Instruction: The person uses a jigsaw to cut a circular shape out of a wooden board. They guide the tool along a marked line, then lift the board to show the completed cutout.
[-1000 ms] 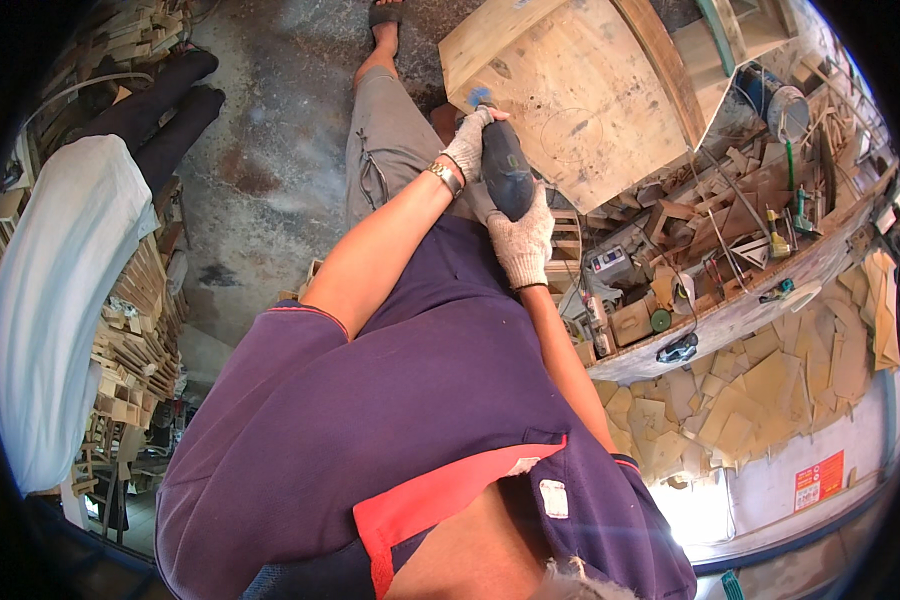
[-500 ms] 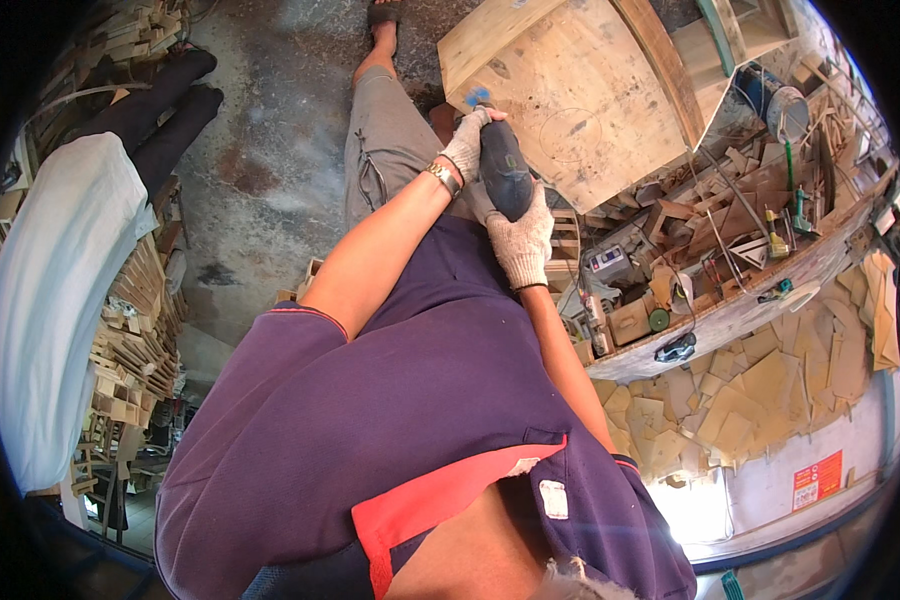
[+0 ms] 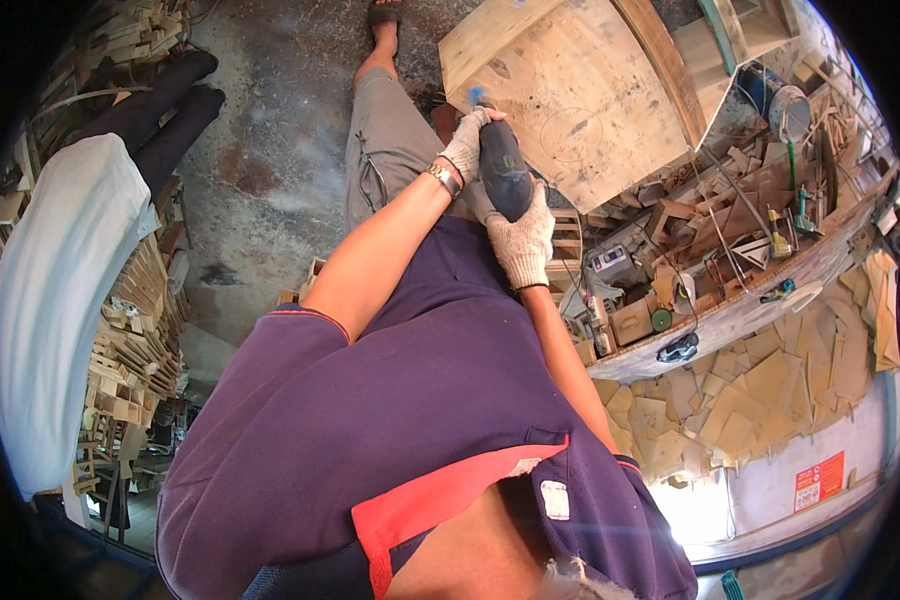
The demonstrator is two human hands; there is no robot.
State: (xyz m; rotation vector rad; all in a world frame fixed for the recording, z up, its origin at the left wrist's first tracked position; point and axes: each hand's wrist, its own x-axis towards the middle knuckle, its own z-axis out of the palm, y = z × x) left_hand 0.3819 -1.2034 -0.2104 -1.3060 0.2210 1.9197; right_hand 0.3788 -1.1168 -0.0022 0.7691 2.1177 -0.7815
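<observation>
A dark handheld power tool (image 3: pixel 507 165) with a rounded body lies between my hands, its front end toward a pale plywood panel (image 3: pixel 610 110). My left hand (image 3: pixel 464 146), in an off-white knit glove with a metal watch at the wrist, is closed round the tool's front part. Farther back, my gloved right hand (image 3: pixel 523 236) wraps the rear of the body from below. At the tool's tip, a blue patch (image 3: pixel 477 96) shows by the panel's left corner. Whether the tip touches the wood cannot be made out.
A curved wooden rail (image 3: pixel 660 65) runs along the panel. At right, a cluttered workbench (image 3: pixel 730 325) bears offcuts and tools, near a blue drum (image 3: pixel 770 100). To the left, a person in a pale shirt (image 3: pixel 65 280) is beside stacked wood pieces (image 3: pixel 135 365).
</observation>
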